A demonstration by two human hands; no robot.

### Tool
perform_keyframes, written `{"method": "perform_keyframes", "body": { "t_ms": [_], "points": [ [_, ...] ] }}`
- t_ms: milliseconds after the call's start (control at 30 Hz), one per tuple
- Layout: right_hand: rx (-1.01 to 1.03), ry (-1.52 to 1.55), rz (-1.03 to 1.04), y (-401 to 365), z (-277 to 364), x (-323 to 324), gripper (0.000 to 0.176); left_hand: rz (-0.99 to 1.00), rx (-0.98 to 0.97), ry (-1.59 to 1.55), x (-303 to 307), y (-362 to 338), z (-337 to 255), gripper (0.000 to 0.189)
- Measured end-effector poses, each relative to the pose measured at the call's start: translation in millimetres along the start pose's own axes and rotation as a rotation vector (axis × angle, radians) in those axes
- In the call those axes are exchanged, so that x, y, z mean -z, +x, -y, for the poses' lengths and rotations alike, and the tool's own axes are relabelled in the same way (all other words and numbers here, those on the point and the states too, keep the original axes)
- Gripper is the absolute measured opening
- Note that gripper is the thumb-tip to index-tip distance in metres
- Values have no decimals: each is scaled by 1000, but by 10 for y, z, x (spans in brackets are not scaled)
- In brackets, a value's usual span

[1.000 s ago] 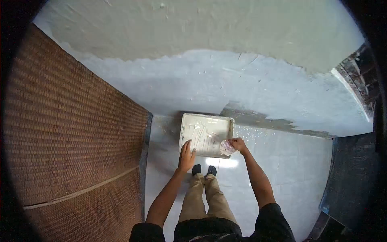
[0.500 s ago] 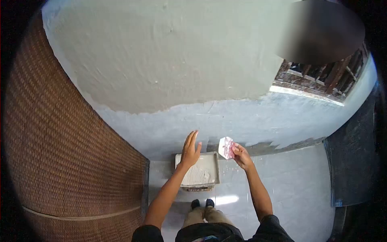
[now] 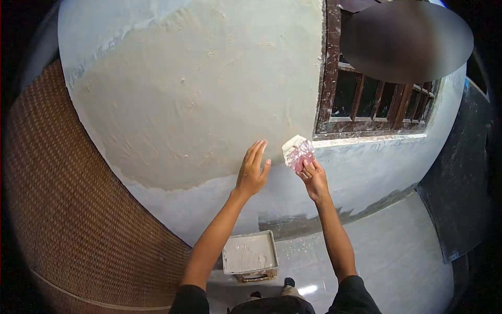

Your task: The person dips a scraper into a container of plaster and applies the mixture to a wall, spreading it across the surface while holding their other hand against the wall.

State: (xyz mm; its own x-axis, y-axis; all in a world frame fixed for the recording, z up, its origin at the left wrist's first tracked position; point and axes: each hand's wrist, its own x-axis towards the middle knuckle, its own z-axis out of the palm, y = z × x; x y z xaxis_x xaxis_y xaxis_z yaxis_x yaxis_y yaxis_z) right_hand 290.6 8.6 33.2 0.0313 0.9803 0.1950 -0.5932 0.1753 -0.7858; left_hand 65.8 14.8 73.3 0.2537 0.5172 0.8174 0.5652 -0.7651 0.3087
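Observation:
In my right hand (image 3: 316, 180) is a pinkish-red putty scraper (image 3: 299, 157), gripped between thumb and fingers at its lower edge. Pale putty coats its upper left part and streaks its face. My left hand (image 3: 252, 170) is raised to the left of it, fingers stretched out and thumb apart, holding nothing. Both hands are in front of the wall (image 3: 198, 89), which carries a broad beige-grey putty coat with small lumps and ridges. On the floor below, close to the wall, stands a rectangular tray (image 3: 273, 251) with pale putty spread in it.
A brown woven mat (image 3: 89, 183) lines the left side. At upper right is a brown barred window (image 3: 361, 123) with a white sill, partly hidden by a blurred patch. A dark panel (image 3: 449, 178) leans at the right. White specks dot the tiled floor (image 3: 371, 261).
The view has tilted up, showing more of the window. Both hands have risen, the scraper now beside the window's lower left corner. More putty shows on its upper edge.

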Motion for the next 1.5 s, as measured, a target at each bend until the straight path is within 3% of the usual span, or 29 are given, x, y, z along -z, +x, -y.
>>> {"method": "perform_keyframes", "body": {
  "t_ms": [467, 667, 800, 833, 1000, 1033, 1100, 1133, 1200, 1333, 1400, 1500],
  "points": [
    [222, -87, 256, 979, 1209, 15, 29, -148, -172, 196, -183, 1225, -413, 51],
    [321, -97, 302, 1132, 1813, -505, 32, -225, -219, 292, -31, 1652, -439, 52],
    [564, -243, 294, 1416, 2317, -953, 30, -302, -275, 373, 241, 2090, -417, 54],
    [701, -208, 374, 1521, 2454, -1113, 32, -345, -296, 401, 327, 2213, -406, 54],
    [1401, -600, 171, 1958, 3119, -1750, 31, -443, -357, 454, 752, 2733, -356, 54],
    [1412, -600, 170, 1969, 3186, -1829, 31, -457, -368, 467, 817, 2811, -327, 54],
    [1770, -931, 143, 1969, 3325, -1984, 34, -465, -375, 488, 918, 2898, -282, 55],
    [1780, -931, 140, 2044, 3374, -2013, 34, -467, -372, 511, 957, 2935, -270, 55],
    [2178, -1332, 76, 2144, 3439, -2053, 37, -468, -382, 507, 991, 2960, -237, 55],
    [2191, -1772, -42, 2120, 3314, -2022, 37, -461, -389, 531, 1023, 2969, -164, 56],
    [2222, -1809, -39, 2098, 3223, -2098, 33, -468, -401, 508, 1037, 2999, -126, 56],
    [2017, -2006, -128, 1953, 3060, -2219, 33, -468, -402, 491, 1025, 3026, -103, 56]
  ]
}}
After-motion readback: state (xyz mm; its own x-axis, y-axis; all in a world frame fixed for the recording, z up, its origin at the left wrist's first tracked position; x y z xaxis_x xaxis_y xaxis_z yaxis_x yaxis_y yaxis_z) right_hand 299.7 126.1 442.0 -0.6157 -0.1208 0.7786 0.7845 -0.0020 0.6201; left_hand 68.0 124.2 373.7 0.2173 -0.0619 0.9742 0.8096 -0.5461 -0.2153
